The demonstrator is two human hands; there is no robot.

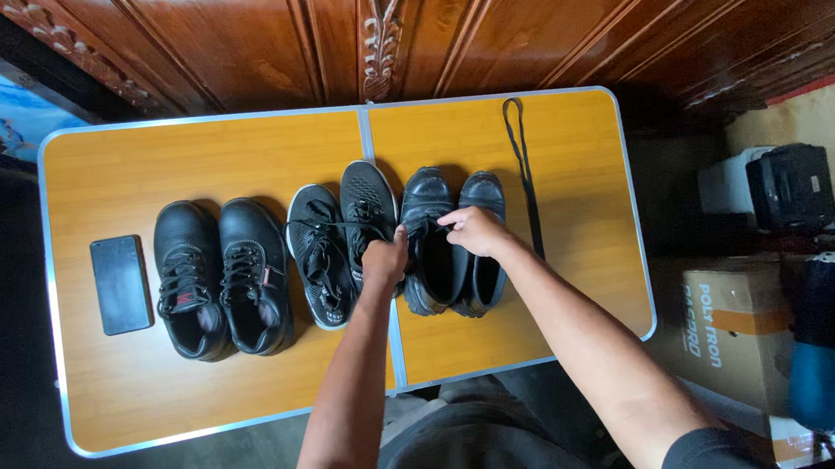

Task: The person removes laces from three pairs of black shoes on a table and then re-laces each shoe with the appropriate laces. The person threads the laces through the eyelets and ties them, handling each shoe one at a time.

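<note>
Orange laminate with a metal rim, that's the folding table, split by a seam down the middle that runs right under the left wrist. Only one view here, the head camera looking straight down.

Both hands are on the pair of black lace-less shoes, smooth leather-looking uppers with rounded toes. The left hand is curled at the collar of the nearer shoe of that pair, fingers pinched on its edge as far as I can tell. The right hand sits on top between the two shoes, fingers bent and gripping the top edge of the opening. So neither hand is slack, both are closed on that pair.

Just left of the left hand, touching it pretty much, is a pair of black mesh sneakers with white soles, knit texture, one lace pulled sideways. Further out on that side is a pair of chunky black lace-up shoes, matte leather with padded collars. Beyond those, well apart from the hands, a flat black phone lies screen down, plain rectangle.

Off to the right of the right hand, a long thin black shoelace lies stretched out straight on the table, looped at the far end.

Past the table is dark carved wood panelling, glossy.
</note>
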